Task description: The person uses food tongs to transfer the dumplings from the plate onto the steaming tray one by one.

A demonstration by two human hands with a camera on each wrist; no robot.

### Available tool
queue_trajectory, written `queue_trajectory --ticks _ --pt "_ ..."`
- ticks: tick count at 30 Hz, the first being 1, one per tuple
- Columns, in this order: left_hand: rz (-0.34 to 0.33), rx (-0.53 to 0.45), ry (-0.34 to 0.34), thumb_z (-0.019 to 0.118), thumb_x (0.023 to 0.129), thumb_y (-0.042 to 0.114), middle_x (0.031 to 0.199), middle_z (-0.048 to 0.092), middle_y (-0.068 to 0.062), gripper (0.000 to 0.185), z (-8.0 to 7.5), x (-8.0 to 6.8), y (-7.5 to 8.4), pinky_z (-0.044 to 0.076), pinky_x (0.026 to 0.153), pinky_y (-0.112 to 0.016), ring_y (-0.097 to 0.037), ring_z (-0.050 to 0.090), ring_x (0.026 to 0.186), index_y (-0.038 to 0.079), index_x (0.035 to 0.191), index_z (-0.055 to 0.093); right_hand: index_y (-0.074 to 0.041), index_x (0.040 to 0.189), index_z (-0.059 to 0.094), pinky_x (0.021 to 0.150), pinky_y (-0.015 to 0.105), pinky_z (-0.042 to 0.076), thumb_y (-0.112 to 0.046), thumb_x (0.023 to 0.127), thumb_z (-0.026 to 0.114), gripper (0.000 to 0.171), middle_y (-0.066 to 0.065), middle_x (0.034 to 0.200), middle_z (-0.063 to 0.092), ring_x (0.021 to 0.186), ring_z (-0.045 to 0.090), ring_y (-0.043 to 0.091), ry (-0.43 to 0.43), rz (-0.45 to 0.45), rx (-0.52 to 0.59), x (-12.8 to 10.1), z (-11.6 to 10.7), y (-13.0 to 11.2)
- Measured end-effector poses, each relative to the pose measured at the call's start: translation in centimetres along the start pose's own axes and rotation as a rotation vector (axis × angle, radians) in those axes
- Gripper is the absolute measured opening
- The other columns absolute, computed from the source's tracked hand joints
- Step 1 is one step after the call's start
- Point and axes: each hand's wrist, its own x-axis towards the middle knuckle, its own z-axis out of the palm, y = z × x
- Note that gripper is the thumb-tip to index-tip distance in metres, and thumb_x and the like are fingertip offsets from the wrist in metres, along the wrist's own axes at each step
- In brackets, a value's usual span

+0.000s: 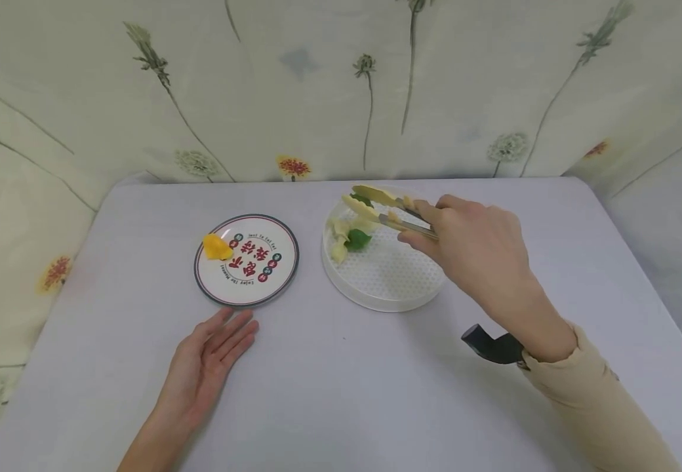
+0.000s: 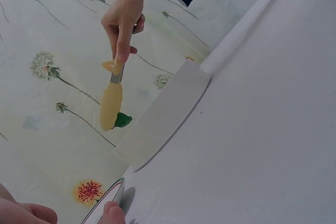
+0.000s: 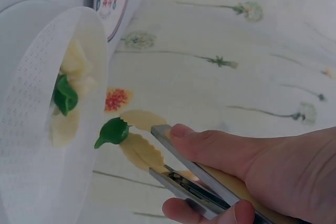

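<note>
My right hand (image 1: 479, 249) grips a pair of metal tongs with yellow tips (image 3: 142, 153). Between the tips is a green dumpling-shaped piece (image 3: 112, 132), raised over the far side of a round white perforated basket (image 1: 400, 278). Inside the basket, toward its left wall, sit another green piece (image 1: 357, 240) and several pale dumpling-like pieces (image 3: 73, 64). My left hand (image 1: 208, 360) lies open, palm turned up, its fingertips right at the near rim of a round plate (image 1: 286, 244). A folded yellow piece (image 1: 217, 247) rests on the plate's left side.
The white table (image 1: 329, 393) holds the plate at left and the basket right of it. A pale cloth with printed flowers (image 1: 329, 98) hangs behind the table's far edge. A dark strap-like device (image 1: 494, 347) sticks out from the right wrist.
</note>
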Motion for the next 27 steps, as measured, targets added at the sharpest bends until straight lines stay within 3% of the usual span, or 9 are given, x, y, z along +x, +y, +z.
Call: queue_trajectory --ticks 5,14,22,27 --pt "-0.001 0.005 0.0 0.034 0.118 0.038 0.164 0.054 -0.008 0.06 0.0 0.0 0.0 0.053 0.122 -0.028 -0.014 0.068 0.136 0.014 0.172 0.023 -0.019 0.136 0.076 0.04 0.028 0.025 -0.044 0.094 0.083 0.05 0.005 0.071 0.061 0.047 0.04 0.02 -0.005 0.045 0.011 -1.3 0.5 1.4" --pt "0.002 -0.008 -0.007 0.034 0.119 0.037 0.159 0.059 -0.005 0.06 -0.2 0.1 -0.1 0.053 0.122 -0.029 -0.014 0.068 0.136 0.013 0.172 0.022 -0.013 0.125 0.08 0.041 0.028 0.022 -0.042 0.091 0.085 0.045 0.005 0.066 0.057 0.047 0.036 0.02 0.001 0.06 0.022 -2.7 2.0 2.9" --pt "-0.009 -0.01 -0.001 0.033 0.119 0.038 0.168 0.048 -0.01 0.06 0.0 0.0 -0.1 0.052 0.123 -0.028 -0.014 0.067 0.136 0.014 0.172 0.021 -0.012 0.127 0.079 0.039 0.026 0.02 -0.047 0.089 0.087 0.053 0.008 0.069 0.06 0.046 0.033 0.018 0.034 0.042 0.008 -2.8 2.9 3.0" --pt "-0.007 -0.014 0.001 0.034 0.118 0.036 0.163 0.054 -0.008 0.059 0.0 0.0 0.0 0.052 0.123 -0.028 -0.015 0.067 0.137 0.014 0.172 0.021 -0.011 0.133 0.077 0.041 0.026 0.017 -0.049 0.088 0.086 0.059 0.009 0.071 0.062 0.046 0.029 0.016 0.078 0.03 0.027 -2.9 2.9 2.5"
